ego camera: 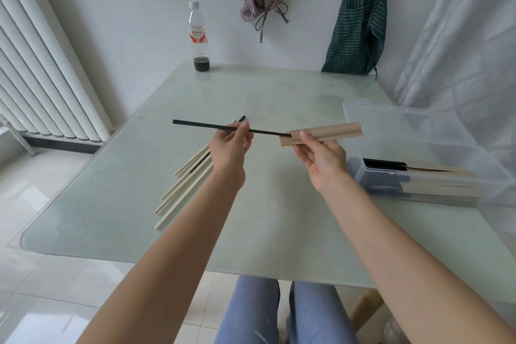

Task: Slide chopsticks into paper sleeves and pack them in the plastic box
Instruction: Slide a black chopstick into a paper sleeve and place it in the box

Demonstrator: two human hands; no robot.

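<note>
Both hands gripped: left hand [230,148] pinched the stiff black chopstick [212,127] mid-shaft; right hand [321,156] pinched the flimsy paper sleeve [326,134] near its mouth.

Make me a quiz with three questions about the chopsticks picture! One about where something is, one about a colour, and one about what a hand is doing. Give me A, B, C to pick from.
1. Where is the plastic box?
A. on the table's right side
B. on the floor
C. beside the bottle

2. What colour is the chopstick going into the paper sleeve?
A. red
B. black
C. white

3. What is the right hand doing?
A. lying flat on the table
B. holding the bottle
C. holding the paper sleeve

Answers:
1. A, the box sits at the table's right edge.
2. B, the left hand pinches a black stick whose tip is in the sleeve.
3. C, its fingers grip the sleeve's near end.
</note>
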